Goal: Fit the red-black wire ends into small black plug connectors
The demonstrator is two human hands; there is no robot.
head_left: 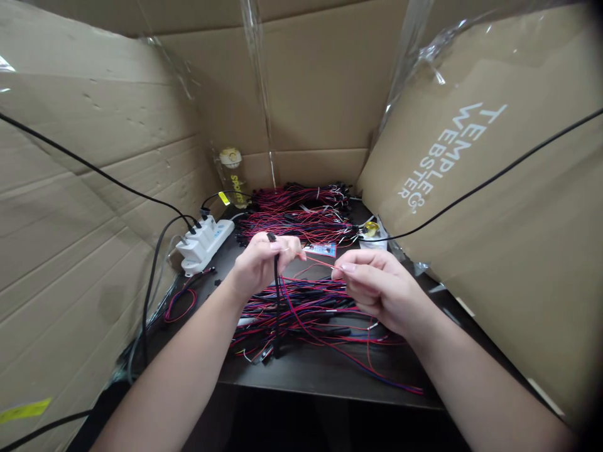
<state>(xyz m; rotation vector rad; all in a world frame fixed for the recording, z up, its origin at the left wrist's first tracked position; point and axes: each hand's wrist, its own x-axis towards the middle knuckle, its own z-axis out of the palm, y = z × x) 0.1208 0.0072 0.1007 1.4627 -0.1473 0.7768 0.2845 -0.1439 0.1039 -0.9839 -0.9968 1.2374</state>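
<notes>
My left hand (261, 260) is closed around a thin black cable (276, 295) whose black connector sticks up above the fist. My right hand (377, 282) pinches a thin red wire (320, 262) that runs across to the left hand. Both hands hover over a loose pile of red, blue and black wires (311, 314) on a dark table (320, 373). Behind them lie neater bundles of the same wires (301, 216).
Cardboard walls enclose the table on the left, back and right (494, 207). A white power strip (205, 243) with black plugs sits at the left. A clear bottle (232, 176) stands in the back corner. A small blue-and-white label (323, 250) and a yellow object (371, 229) lie near the bundles.
</notes>
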